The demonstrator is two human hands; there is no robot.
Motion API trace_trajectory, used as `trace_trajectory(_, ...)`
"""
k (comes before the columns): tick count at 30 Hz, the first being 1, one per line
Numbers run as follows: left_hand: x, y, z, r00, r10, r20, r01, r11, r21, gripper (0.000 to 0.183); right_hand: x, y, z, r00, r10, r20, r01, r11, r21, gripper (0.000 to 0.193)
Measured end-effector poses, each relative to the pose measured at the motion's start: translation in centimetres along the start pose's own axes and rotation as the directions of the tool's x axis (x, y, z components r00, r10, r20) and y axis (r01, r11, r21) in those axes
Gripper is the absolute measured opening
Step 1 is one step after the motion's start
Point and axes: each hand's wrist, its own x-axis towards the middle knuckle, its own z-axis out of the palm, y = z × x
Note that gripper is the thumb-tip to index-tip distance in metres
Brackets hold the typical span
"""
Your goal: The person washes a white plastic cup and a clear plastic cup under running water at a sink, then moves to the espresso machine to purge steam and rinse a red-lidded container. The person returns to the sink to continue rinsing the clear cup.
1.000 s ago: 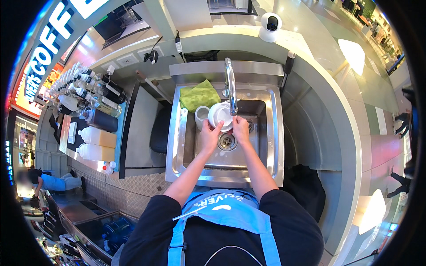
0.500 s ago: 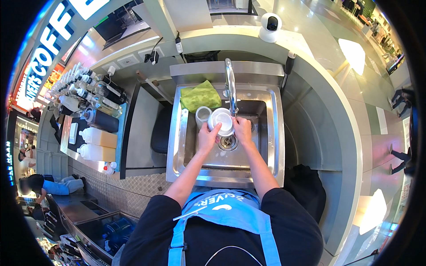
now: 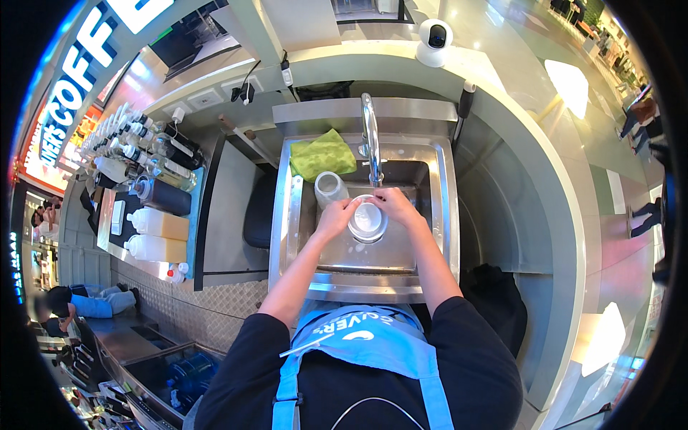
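Over the basin of a steel sink, both my hands hold a round white plastic container, its circular opening facing up. My left hand has its fingers closed on the upper left of the rim. The rim's upper right is gripped by my right hand, just below the spout of the chrome faucet. Beside my left hand a translucent cylindrical container stands in the sink. A crumpled yellow-green cloth lies over the sink's back left corner. The container covers the drain.
Left of the sink, a counter carries several pump bottles and pale jugs. A white camera sits on the curved partition ledge behind. Dark fabric hangs at the right. Another person bends at the lower left.
Both hands have brought the white container nearer to me and slightly right, over the drain. My right hand has shifted from its right side onto the top of its rim.
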Motion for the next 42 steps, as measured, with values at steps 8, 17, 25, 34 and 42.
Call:
trace_trajectory(8, 1.7, 0.5, 2.1, 0.934, 0.357, 0.004, -0.342, 0.893, 0.292, 0.029, -3.1, 0.1, -2.2, 0.934, 0.307, 0.183, -0.354, 0.87, 0.343, 0.031)
trace_trajectory(17, 4.6, 2.1, 2.9, 0.856, 0.5, 0.134, -0.515, 0.802, 0.301, 0.02, -2.5, 0.5, -1.0, 0.968, 0.056, -0.245, -0.061, 0.998, -0.012, 0.025)
trace_trajectory(25, 1.9, 3.0, 4.0, 1.0, 0.022, -0.006, -0.023, 0.923, -0.385, 0.039, -2.0, 0.2, 0.2, 0.723, 0.121, -0.68, -0.121, 0.991, 0.048, 0.026)
trace_trajectory(34, 1.5, 3.5, 3.7, 0.997, -0.072, -0.001, 0.054, 0.751, -0.658, 0.03, -1.5, 2.0, 3.9, 0.621, 0.525, -0.582, -0.1, 0.79, 0.606, 0.036)
trace_trajectory(42, 1.1, 4.7, 3.5, 0.953, 0.226, -0.203, -0.195, 0.967, 0.162, 0.026, -4.1, 3.1, 5.9, 0.74, 0.642, -0.202, 0.058, 0.239, 0.969, 0.036)
